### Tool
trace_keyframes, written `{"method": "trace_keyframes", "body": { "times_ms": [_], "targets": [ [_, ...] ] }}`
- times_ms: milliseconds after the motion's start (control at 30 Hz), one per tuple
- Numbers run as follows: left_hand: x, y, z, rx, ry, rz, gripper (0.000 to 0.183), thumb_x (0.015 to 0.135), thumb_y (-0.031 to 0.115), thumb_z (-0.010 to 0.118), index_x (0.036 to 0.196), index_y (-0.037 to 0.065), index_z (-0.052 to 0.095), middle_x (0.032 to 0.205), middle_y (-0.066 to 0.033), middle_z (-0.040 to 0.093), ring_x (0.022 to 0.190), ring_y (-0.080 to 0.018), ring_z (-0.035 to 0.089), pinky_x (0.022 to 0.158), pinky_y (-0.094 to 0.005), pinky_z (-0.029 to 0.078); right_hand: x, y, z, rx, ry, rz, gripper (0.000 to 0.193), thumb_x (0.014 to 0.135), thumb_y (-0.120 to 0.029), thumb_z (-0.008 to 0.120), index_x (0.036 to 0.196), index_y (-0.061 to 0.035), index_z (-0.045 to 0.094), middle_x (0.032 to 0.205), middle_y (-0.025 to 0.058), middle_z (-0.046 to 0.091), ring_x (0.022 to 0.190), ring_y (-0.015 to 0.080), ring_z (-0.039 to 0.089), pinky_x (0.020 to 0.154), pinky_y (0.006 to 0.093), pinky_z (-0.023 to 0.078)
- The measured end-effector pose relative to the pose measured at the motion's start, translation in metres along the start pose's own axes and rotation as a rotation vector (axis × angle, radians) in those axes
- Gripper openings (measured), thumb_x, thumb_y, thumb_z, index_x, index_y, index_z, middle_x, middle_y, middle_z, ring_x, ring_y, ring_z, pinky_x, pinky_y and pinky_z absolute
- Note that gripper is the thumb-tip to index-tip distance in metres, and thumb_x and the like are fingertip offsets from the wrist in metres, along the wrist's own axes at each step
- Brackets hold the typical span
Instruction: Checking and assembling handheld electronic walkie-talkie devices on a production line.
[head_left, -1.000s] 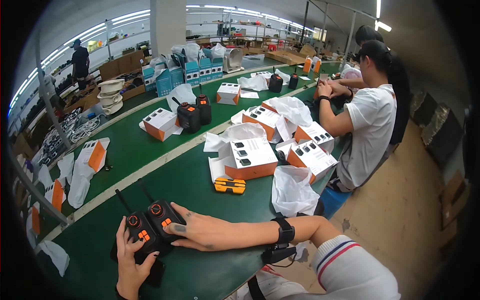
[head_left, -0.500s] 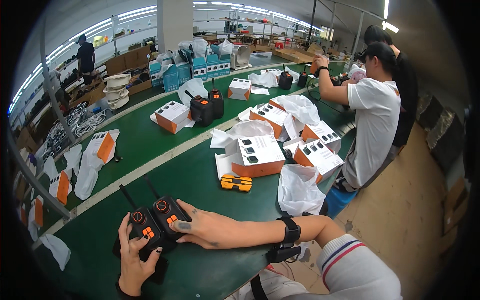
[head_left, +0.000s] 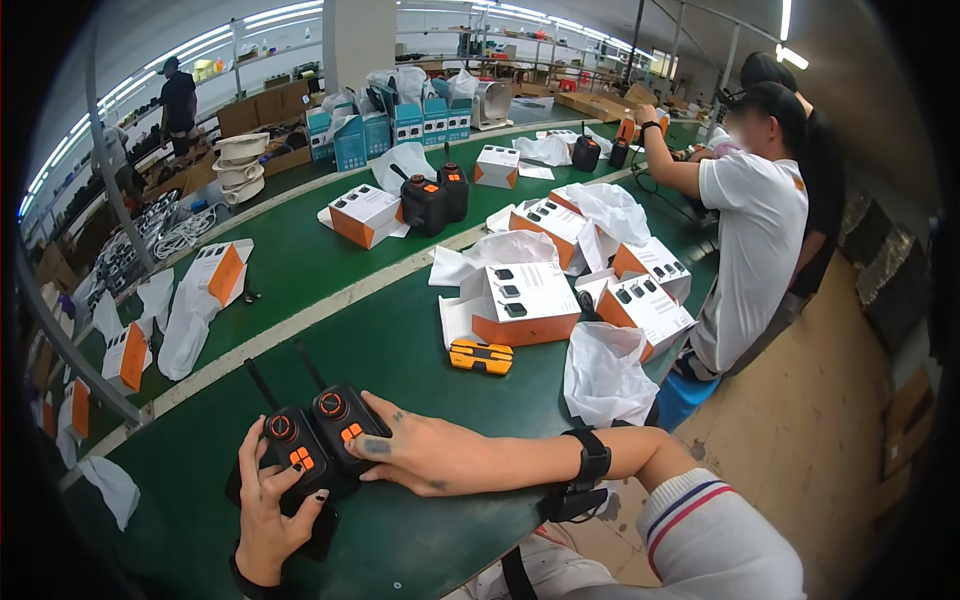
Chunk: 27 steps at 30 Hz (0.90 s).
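Observation:
Two black handheld devices, each with a long antenna, a round orange-ringed dial and orange buttons, lie side by side on the green table in front of me. My left hand (head_left: 268,500) grips the left device (head_left: 287,455), fingers along its outer side and one fingertip on its orange buttons. Around the right side of the right device (head_left: 337,418) curls my right hand (head_left: 410,445), its thumb by the orange buttons. A dark flat object (head_left: 322,535), partly hidden, lies under the left device near my left hand.
Beyond my right forearm lie a yellow-and-black block (head_left: 481,357), an open white-and-orange box (head_left: 525,300) and a crumpled white bag (head_left: 608,375). More boxes and black devices (head_left: 425,203) stand on the green belt beyond. A co-worker (head_left: 750,220) in a white shirt works at the right.
The view has shifted a little, so the scene sits slightly lower and further right. Both hands keep their hold on the two devices. The co-worker's head has turned.

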<state>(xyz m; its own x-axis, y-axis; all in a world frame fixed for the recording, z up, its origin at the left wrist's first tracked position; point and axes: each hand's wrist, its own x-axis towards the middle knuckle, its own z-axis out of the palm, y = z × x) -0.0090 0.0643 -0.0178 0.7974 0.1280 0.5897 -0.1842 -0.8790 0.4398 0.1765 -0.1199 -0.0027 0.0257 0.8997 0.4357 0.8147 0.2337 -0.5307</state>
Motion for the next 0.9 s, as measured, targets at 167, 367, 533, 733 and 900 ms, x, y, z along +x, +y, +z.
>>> {"method": "trace_keyframes", "body": {
  "times_ms": [167,367,533,733,900],
  "targets": [
    [0.001,0.003,-0.002,-0.005,-0.002,-0.002,0.046,0.07,0.011,0.074,0.108,0.015,0.049,0.14,-0.0329,0.03,0.104,-0.0437,0.059,0.086,-0.044,0.052,0.0,-0.003,0.001,-0.062,0.01,0.019,0.037,0.089,-0.022,0.061,0.118,-0.0042,0.048,0.111,0.0495,0.042,0.086,0.0523,0.056,0.076,0.0503,0.05],
    [-0.002,0.005,-0.005,-0.005,-0.023,-0.032,0.048,0.07,0.01,0.076,0.11,0.015,0.05,0.141,-0.0308,0.03,0.109,-0.0462,0.055,0.079,-0.0411,0.055,0.0,-0.006,0.0,-0.153,-0.038,0.092,0.037,0.088,-0.029,0.063,0.119,-0.0102,0.054,0.126,0.0451,0.037,0.098,0.0516,0.057,0.076,0.0467,0.053],
    [0.002,0.005,-0.01,0.019,-0.014,0.021,0.044,0.07,0.012,0.078,0.107,0.011,0.053,0.142,-0.0305,0.03,0.111,-0.0452,0.054,0.076,-0.0397,0.056,0.004,-0.01,-0.005,-0.187,-0.026,0.038,0.036,0.088,-0.029,0.061,0.117,-0.0079,0.053,0.119,0.0485,0.039,0.094,0.0519,0.058,0.077,0.0487,0.053],
    [-0.001,0.002,-0.015,-0.008,-0.022,-0.011,0.046,0.068,0.013,0.081,0.107,0.013,0.055,0.141,-0.0277,0.033,0.112,-0.0436,0.055,0.076,-0.0411,0.058,0.007,-0.014,-0.002,-0.217,-0.001,0.068,0.037,0.086,-0.03,0.064,0.117,-0.0111,0.056,0.122,0.0432,0.043,0.102,0.0516,0.056,0.079,0.0478,0.053],
    [-0.004,0.002,-0.017,-0.026,-0.018,-0.045,0.047,0.07,0.018,0.081,0.11,0.016,0.057,0.141,-0.0247,0.032,0.113,-0.0441,0.053,0.076,-0.0411,0.058,0.01,-0.018,-0.003,-0.168,-0.023,0.111,0.036,0.084,-0.027,0.067,0.114,-0.0099,0.057,0.129,0.0369,0.042,0.106,0.0488,0.055,0.082,0.0472,0.051]
  ]
}}
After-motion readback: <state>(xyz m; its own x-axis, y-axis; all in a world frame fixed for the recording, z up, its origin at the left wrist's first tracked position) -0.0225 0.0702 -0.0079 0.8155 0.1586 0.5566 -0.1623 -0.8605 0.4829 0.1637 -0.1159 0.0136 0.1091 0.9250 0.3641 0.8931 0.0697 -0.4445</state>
